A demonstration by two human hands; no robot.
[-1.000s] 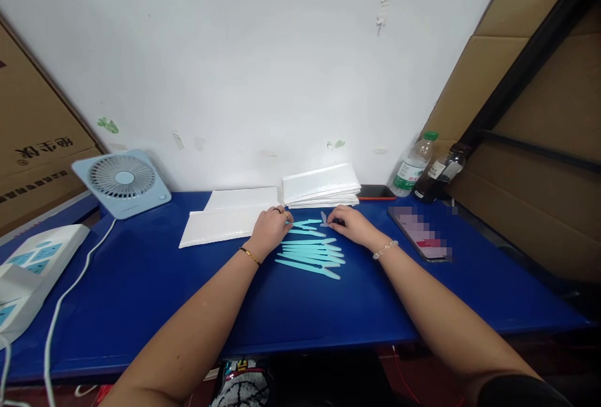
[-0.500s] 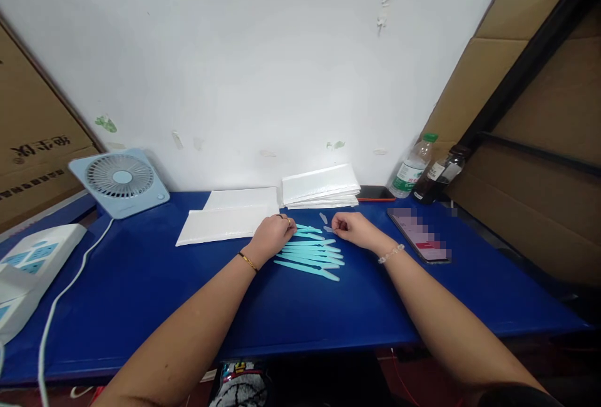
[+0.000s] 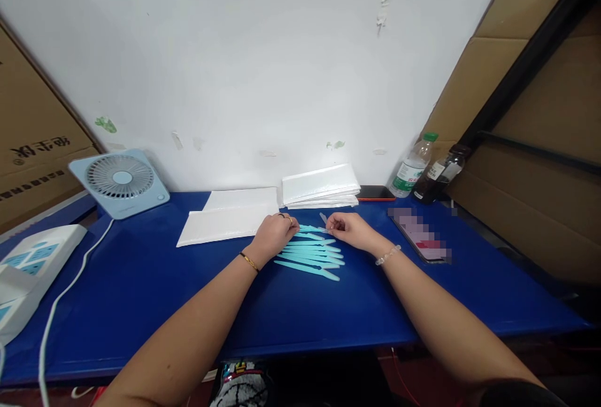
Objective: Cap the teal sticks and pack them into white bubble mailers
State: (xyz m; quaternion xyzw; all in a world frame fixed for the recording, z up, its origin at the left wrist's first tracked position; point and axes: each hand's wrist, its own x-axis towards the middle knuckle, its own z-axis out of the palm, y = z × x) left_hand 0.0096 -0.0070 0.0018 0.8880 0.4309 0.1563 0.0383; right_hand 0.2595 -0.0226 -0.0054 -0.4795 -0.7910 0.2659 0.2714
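Several thin teal plastic sticks (image 3: 310, 255) lie side by side in a row on the blue table (image 3: 141, 294). My left hand (image 3: 276, 235) rests with curled fingers on the left ends of the farthest sticks, pressing them down. My right hand (image 3: 348, 229) is pinched shut on the clear tip of the top stick (image 3: 323, 229) at its right end. A small clear cap (image 3: 323, 217) lies just beyond, between both hands.
White flat packets (image 3: 225, 222) lie behind my left hand, a taller stack (image 3: 322, 185) behind my right. A small fan (image 3: 121, 180) and a power strip (image 3: 23, 269) stand at left. A phone (image 3: 420, 233) and two bottles (image 3: 413, 166) are at right, beside cardboard.
My right hand moved left, back to the top stick's tip, and pinched it. My left hand slid slightly further onto the sticks' left ends.
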